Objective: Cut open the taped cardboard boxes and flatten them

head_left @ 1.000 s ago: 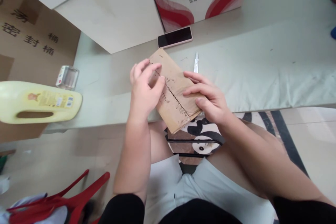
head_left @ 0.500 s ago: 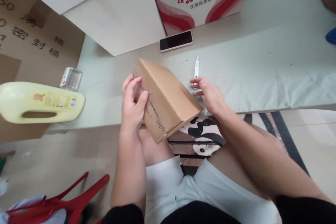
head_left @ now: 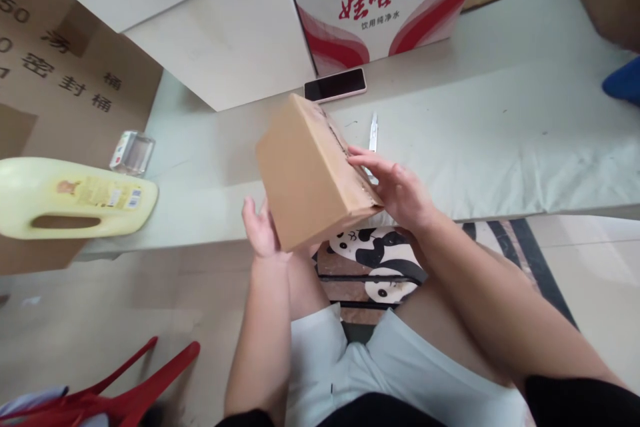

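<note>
The right grip (head_left: 400,193) lays curved fingers against the seamed side of a small brown cardboard box (head_left: 305,180); the left grip (head_left: 263,230) sits at its lower left edge, thumb raised, fingers hidden behind, so how tightly it closes I cannot tell. The box tilts between both hands, over the desk's (head_left: 490,140) front edge. It looks light, with stiff, dry, hardly slippery walls; the ragged seam is probably the weak line, so the smooth broad face and outer corners should bear pressure best. Just beyond the right fingers lies a slim silver metal cutter (head_left: 373,133); further, towards the back, a black-screened, pink-edged phone (head_left: 335,85). A pale yellow plastic jug (head_left: 100,180) lies at the desk's front left corner.
</note>
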A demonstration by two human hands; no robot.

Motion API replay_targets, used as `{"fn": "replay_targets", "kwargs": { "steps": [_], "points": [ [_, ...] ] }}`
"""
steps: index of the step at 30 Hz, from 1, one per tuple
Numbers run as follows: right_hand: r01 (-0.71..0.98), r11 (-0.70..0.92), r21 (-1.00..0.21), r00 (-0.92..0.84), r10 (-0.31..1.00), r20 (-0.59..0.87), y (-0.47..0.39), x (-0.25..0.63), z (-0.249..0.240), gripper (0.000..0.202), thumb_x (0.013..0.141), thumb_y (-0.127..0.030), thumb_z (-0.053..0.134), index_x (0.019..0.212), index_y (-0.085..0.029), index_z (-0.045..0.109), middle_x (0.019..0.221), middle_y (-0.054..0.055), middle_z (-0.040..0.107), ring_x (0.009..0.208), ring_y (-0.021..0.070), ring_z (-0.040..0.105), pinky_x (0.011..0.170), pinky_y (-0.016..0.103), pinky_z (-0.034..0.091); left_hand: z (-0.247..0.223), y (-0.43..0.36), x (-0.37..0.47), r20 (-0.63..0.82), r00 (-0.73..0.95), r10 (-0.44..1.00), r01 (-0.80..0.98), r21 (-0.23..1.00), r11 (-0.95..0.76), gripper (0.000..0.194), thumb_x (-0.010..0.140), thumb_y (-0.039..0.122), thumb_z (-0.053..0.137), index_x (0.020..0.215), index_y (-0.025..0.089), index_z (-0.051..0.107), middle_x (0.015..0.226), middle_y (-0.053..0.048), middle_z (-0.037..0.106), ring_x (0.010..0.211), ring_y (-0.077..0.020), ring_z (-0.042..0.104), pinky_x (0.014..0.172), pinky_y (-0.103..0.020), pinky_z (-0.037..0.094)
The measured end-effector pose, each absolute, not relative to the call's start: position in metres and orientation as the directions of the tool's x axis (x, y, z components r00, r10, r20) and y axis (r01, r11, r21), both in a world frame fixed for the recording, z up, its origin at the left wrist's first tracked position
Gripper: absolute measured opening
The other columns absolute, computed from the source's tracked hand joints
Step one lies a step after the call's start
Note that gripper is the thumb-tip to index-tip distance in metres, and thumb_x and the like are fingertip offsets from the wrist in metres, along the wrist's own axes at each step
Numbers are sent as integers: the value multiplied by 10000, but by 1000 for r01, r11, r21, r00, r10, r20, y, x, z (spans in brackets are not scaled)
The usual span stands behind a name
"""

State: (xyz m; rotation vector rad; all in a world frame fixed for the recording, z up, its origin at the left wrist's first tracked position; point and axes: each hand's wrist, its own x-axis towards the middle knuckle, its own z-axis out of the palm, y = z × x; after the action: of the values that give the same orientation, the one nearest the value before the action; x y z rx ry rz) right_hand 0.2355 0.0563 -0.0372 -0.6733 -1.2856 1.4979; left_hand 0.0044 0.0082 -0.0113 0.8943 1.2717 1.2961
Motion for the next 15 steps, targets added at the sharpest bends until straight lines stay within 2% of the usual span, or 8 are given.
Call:
{"fn": "replay_targets", "kwargs": {
  "steps": [2,3,6,8,10,11,13,15],
  "points": [
    [-338,116,-934,-250,946,208,56,237,-34,618,904,-788,413,1143,-315,730,1587,1,515,1521,289,428,1155,554,466,-14,9,9,-314,-115,942,-365,896,254,640,815,739,599,1173,221,710,1271,-135,735,1296,-379,643,1031,-540,578],
    [-341,121,-932,-219,954,204,56,237,-33,618,893,-790,429,1131,-305,730,1592,9,507,1520,295,429,1154,559,467,-17,10,11,-374,-111,921,-389,869,306,552,779,645,716,1125,214,722,1235,-123,751,1275,-373,657,1027,-518,583],
    [-347,122,-930,-188,962,197,58,238,-33,575,854,-769,543,1120,-296,733,1596,29,505,1515,307,438,1161,560,461,-29,12,13,-400,-213,891,-254,904,345,484,672,433,889,1068,204,731,1196,-116,762,1204,-359,697,996,-482,595],
    [-303,162,-939,-220,947,234,58,239,-34,528,848,-733,605,1133,-308,737,1603,26,501,1525,305,426,1198,554,421,-32,11,13,-264,-363,894,-145,963,226,499,691,420,885,1125,241,716,1294,-106,724,1278,-351,657,1056,-488,562],
    [-224,230,-947,-281,915,288,56,239,-35,479,864,-679,643,1181,-330,726,1619,19,480,1546,294,393,1246,550,354,-29,7,10,-15,-465,885,-5,1000,14,474,796,469,793,1228,309,680,1449,-70,636,1423,-325,544,1163,-493,482],
    [-187,260,-947,-318,896,309,55,239,-35,462,875,-652,651,1211,-340,715,1624,18,473,1549,289,387,1260,548,329,-25,5,8,139,-461,877,88,990,-111,454,854,491,724,1276,336,661,1509,-51,586,1478,-308,482,1205,-492,436],
    [-158,291,-944,-369,869,330,53,239,-33,439,917,-624,609,1254,-354,690,1620,18,477,1530,281,413,1256,541,336,-17,2,4,416,-309,855,300,896,-327,415,931,496,609,1310,336,660,1553,-42,537,1523,-294,415,1258,-498,361],
    [-156,282,-947,-352,879,320,53,239,-33,439,975,-614,491,1277,-350,669,1563,28,541,1458,273,502,1209,529,406,-11,2,0,541,-74,838,474,758,-447,386,959,479,566,1267,291,703,1514,-66,561,1489,-301,451,1274,-513,326]
  ]
}}
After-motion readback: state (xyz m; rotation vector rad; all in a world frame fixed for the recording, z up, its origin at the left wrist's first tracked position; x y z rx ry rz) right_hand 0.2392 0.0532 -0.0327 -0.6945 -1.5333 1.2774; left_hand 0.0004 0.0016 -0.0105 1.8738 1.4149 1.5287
